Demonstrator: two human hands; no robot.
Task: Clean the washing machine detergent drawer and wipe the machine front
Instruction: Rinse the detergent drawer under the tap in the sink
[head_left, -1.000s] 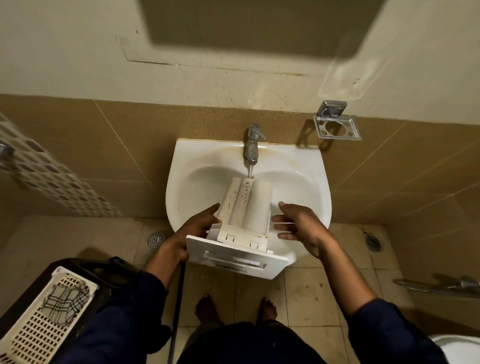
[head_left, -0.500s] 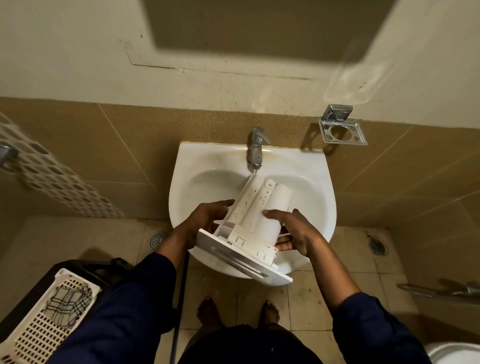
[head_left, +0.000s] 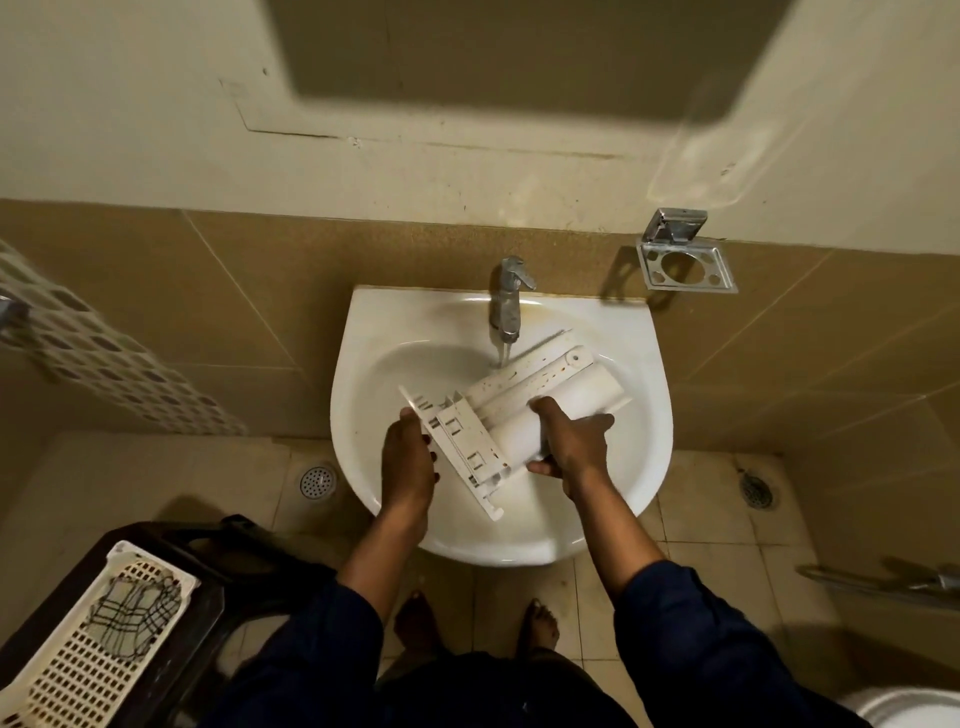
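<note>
White drawer (head_left: 511, 410) (no readable writing) gripped by left hand (head_left: 408, 465), right hand (head_left: 571, 444) over sink (head_left: 631, 467).

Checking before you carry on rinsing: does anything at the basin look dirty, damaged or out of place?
Brown specks and streaks dot the underside of the white plastic detergent drawer, held tilted under the running chrome tap. A rusty stain rings the white ceramic basin around the tap base. Nothing looks broken or spilled.

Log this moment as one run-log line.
stage: rinsing | white plastic detergent drawer: underside up, over white ceramic sink | chrome tap: running | left hand: front panel | right hand: drawer body
</note>
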